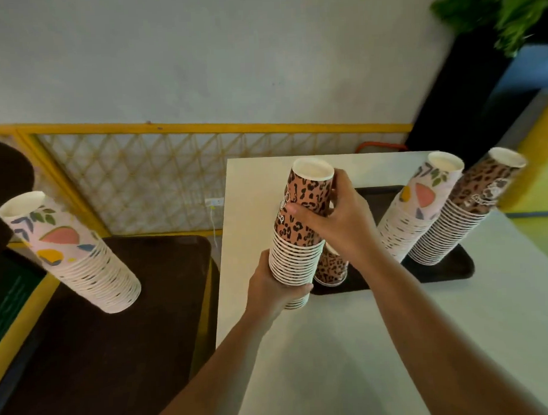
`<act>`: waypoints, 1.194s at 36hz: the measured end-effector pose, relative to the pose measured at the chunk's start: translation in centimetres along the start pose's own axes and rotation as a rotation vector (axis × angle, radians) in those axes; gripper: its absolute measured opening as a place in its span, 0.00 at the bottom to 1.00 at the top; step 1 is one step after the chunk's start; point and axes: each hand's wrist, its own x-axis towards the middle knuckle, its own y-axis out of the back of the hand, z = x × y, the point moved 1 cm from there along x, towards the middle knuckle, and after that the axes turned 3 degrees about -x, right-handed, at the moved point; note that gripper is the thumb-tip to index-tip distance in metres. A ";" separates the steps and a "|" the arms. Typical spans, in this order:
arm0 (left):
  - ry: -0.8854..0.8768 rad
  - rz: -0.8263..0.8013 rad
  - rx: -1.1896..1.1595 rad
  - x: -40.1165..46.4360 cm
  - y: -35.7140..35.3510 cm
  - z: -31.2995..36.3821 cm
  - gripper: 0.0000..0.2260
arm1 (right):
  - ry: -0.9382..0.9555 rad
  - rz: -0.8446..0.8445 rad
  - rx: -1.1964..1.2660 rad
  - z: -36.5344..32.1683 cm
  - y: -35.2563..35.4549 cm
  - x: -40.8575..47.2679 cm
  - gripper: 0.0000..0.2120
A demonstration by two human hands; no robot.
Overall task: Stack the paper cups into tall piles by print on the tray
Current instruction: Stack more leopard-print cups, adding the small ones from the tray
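Observation:
I hold a tall pile of leopard-print paper cups upright over the left end of the dark tray. My left hand grips the pile near its bottom. My right hand wraps the top cup. Behind this pile a short leopard-print stack stands on the tray. At the tray's right end stand a tall floral-print pile and a tall leopard-print pile, side by side. Another tall floral-print pile stands off the tray, on the dark brown surface at left.
The tray lies on a white table. A dark brown seat or table adjoins it on the left. A yellow lattice fence runs along the wall behind. A black planter with greenery stands at the back right.

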 end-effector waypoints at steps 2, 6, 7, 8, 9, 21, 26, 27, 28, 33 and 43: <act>0.010 -0.014 0.020 -0.1 -0.8 0.0 0.34 | -0.019 0.014 -0.013 0.8 0.5 0.0 0.33; 0.035 -0.048 0.041 -0.4 -2.0 -0.1 0.36 | -0.044 0.042 -0.034 2.0 1.3 -0.3 0.33; 0.043 -0.053 0.038 -0.4 -2.2 -0.1 0.36 | -0.046 0.044 -0.038 2.2 1.4 -0.3 0.33; 0.052 -0.056 0.036 -0.5 -2.4 -0.1 0.36 | -0.047 0.046 -0.041 2.4 1.6 -0.3 0.32; 0.060 -0.057 0.037 -0.6 -2.6 -0.2 0.37 | -0.049 0.047 -0.043 2.6 1.7 -0.4 0.31; 0.044 -0.014 0.052 -0.9 -3.2 0.0 0.41 | 0.015 0.085 -0.037 3.3 2.6 0.2 0.25; 0.044 0.012 0.049 -0.9 -3.4 -0.3 0.37 | 0.056 0.119 -0.018 2.7 3.5 0.8 0.26; 0.048 0.012 0.044 -0.9 -3.5 -0.4 0.37 | 0.065 0.128 -0.003 2.5 3.8 0.9 0.26; 0.052 0.015 0.038 -0.9 -3.6 -0.5 0.38 | 0.076 0.142 0.013 2.3 4.1 1.1 0.26; 0.062 0.061 0.008 -0.9 -3.7 -1.1 0.38 | 0.089 0.247 0.162 1.1 6.2 2.4 0.29; 0.088 0.205 -0.086 -0.4 -3.3 -2.0 0.37 | 0.015 0.464 0.187 5.6 6.5 3.7 0.34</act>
